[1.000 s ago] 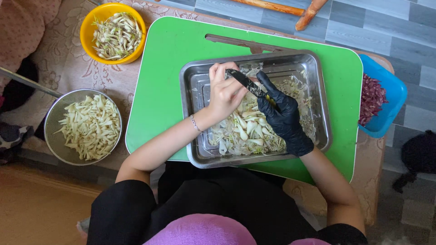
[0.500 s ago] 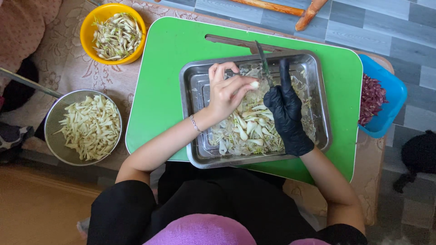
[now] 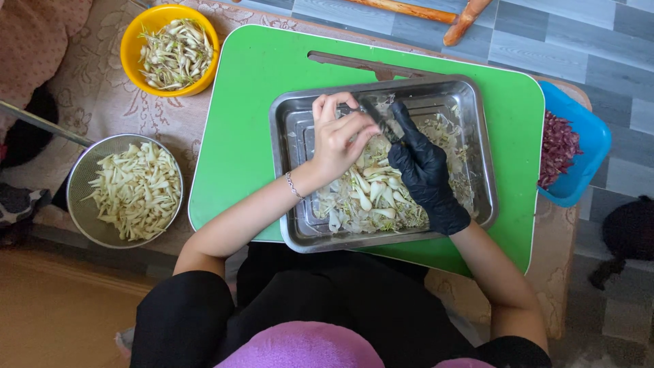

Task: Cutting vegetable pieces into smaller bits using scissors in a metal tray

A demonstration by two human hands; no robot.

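Note:
My left hand [image 3: 336,138] is bare, with a thin bracelet at the wrist. Its fingers pinch a small pale vegetable piece over the steel tray [image 3: 293,235]. My right hand [image 3: 427,176] wears a black glove and grips a small dark knife [image 3: 381,121]. The blade slants up and left, and its tip meets my left fingertips. Below both hands a heap of pale bulbs and stalks [image 3: 375,194] lies in the tray. The pinched piece is mostly hidden by my fingers.
The tray sits on a green lap board [image 3: 235,136]. A yellow bowl [image 3: 131,42] of trimmings stands at the upper left. A metal strainer [image 3: 80,178] of cut white pieces is at the left, and a blue tub [image 3: 591,143] of reddish peels at the right. Wooden sticks [image 3: 409,9] lie on the floor.
The knife swung upright half a second ago and now slants left again toward my left fingers. Both hands stay over the upper middle of the tray.

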